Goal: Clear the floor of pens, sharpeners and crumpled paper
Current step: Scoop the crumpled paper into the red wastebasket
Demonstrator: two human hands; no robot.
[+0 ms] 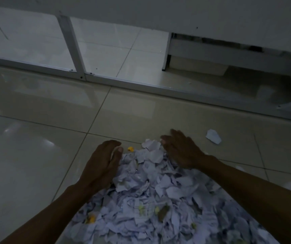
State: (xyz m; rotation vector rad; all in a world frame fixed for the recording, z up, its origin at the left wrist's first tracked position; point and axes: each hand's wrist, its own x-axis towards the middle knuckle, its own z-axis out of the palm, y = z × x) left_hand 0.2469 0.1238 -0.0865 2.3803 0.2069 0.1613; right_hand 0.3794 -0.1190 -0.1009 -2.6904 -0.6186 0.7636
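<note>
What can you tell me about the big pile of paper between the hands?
The paper pile is a loose heap of crumpled and torn white scraps, some faintly lined, lying on the glossy tiled floor. Small yellow bits show among them. The left hand presses its left edge and the right hand rests on its far right edge. The pile runs out of the bottom of the frame.

Both bare forearms reach forward, converging; the left hand [101, 163] stands on edge, fingers together and slightly cupped; the right hand [181, 152] lies palm-down, fingers extended, blurred.
</note>
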